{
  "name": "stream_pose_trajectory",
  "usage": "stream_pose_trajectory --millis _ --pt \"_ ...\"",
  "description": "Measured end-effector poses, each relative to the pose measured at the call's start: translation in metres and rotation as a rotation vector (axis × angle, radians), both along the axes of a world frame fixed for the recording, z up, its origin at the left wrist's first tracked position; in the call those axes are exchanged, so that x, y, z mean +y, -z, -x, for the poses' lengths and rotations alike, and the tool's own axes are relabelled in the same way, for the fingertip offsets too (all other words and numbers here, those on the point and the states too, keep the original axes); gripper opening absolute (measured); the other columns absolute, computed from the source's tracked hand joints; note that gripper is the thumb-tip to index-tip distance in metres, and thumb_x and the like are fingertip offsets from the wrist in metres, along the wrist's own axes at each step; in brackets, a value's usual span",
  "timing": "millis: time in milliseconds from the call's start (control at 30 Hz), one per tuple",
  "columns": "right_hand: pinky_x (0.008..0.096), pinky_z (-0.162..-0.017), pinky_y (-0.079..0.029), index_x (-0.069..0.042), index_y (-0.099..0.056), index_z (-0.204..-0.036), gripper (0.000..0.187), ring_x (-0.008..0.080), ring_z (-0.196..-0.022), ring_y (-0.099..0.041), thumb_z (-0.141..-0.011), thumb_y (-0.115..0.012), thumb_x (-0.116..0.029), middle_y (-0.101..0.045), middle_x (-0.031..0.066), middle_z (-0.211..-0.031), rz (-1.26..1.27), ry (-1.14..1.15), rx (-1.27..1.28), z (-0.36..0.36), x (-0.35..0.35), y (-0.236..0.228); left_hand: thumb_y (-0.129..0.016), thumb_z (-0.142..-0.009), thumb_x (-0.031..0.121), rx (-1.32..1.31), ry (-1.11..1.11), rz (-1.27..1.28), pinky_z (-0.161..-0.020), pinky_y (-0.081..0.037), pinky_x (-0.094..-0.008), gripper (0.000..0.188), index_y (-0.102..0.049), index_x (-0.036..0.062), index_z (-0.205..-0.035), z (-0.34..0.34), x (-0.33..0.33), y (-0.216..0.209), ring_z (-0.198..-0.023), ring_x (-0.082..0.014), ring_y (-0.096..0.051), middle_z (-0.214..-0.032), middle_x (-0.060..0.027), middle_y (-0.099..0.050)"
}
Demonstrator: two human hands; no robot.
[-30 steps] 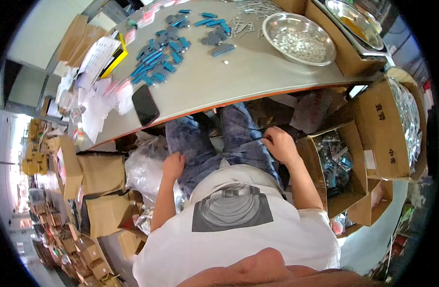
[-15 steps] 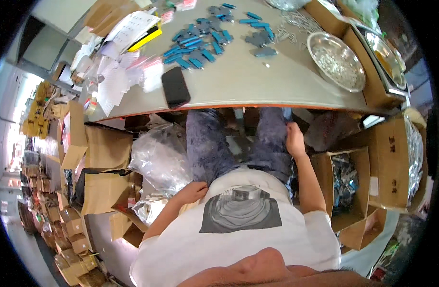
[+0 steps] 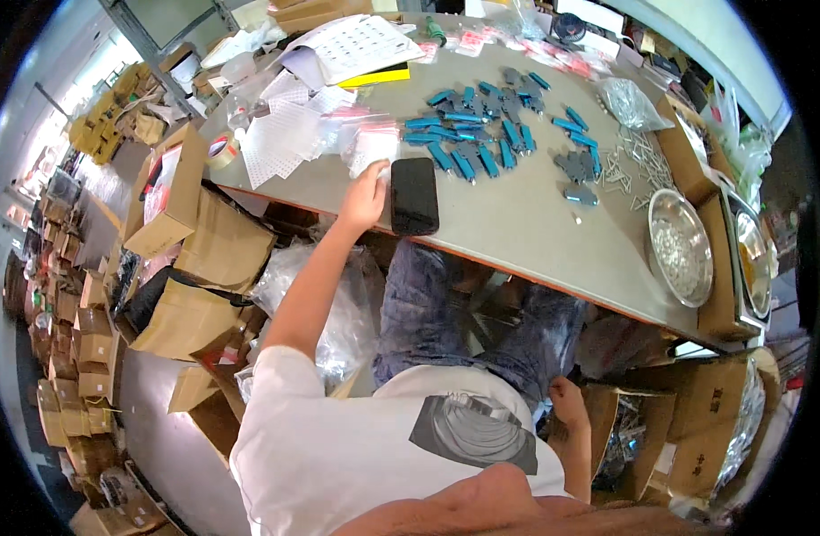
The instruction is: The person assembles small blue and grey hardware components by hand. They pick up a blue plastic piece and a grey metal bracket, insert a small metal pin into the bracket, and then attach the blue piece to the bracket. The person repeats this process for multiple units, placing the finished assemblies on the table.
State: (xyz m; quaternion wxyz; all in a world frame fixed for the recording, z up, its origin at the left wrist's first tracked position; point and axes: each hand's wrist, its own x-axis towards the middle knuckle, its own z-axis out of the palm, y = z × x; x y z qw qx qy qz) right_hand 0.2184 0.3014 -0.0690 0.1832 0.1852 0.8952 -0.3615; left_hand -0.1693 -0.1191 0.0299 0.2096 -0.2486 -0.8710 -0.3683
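Note:
My left hand reaches over the table's front edge beside a black smartphone. Its fingers stretch toward clear zip bags, the fingertips at the near edge of the pile; I see nothing held. Low at my right side, my right hand hangs loosely curled by my thigh, with nothing visible in it. Several blue-and-dark-grey plastic pieces lie scattered beyond the phone. Further right are loose metal pins and a steel bowl of small pale parts.
Papers and perforated white sheets cover the table's far left, near a tape roll. Cardboard boxes crowd my left, and a carton of packed pieces stands at my right. A clear bag lies at the back right.
My left hand has risen from my lap to the zip bags beside the phone. My right hand has shifted back along my thigh. The whole view has turned toward the left.

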Motion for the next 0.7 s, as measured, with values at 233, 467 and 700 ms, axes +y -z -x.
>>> stream_pose_trajectory --millis 233,467,700 --pt "0.0533 -0.075 -0.048 -0.003 -0.059 -0.099 0.018 0.0481 -0.089 -0.059 -0.089 -0.054 -0.018 -0.065 0.0256 -0.092 -0.107 0.072 0.003 0.01 -0.016 -0.011 -0.052 -0.094 0.027 -0.135 -0.392 0.219 -0.097 -0.041 -0.0476 0.047 -0.047 -0.0041 -0.129 0.04 -0.009 0.032 -0.112 -0.0417 -0.051 -0.124 -0.0262 -0.052" --pt "0.0542 -0.075 -0.048 0.001 -0.06 -0.087 0.019 0.0473 -0.088 -0.06 -0.082 -0.056 -0.017 -0.064 0.0276 -0.089 -0.254 -0.101 -0.095 0.03 -0.007 -0.016 -0.064 -0.087 0.037 0.018 -0.351 0.483 -0.093 -0.043 -0.0462 0.051 -0.055 -0.0006 -0.12 -0.033 -0.043 0.012 -0.107 -0.0384 -0.053 -0.116 -0.0206 -0.054" --pt "0.0528 -0.07 -0.05 -0.001 -0.059 -0.086 0.013 0.0447 -0.081 -0.063 -0.085 -0.057 -0.014 -0.064 0.0263 -0.083 -0.372 -0.245 0.024 0.039 -0.005 -0.008 -0.07 -0.082 0.017 -0.076 -0.1 0.366 -0.087 -0.048 -0.0422 0.028 -0.062 0.0039 -0.107 -0.06 -0.038 0.0 -0.105 -0.0362 -0.057 -0.117 -0.0178 -0.056"
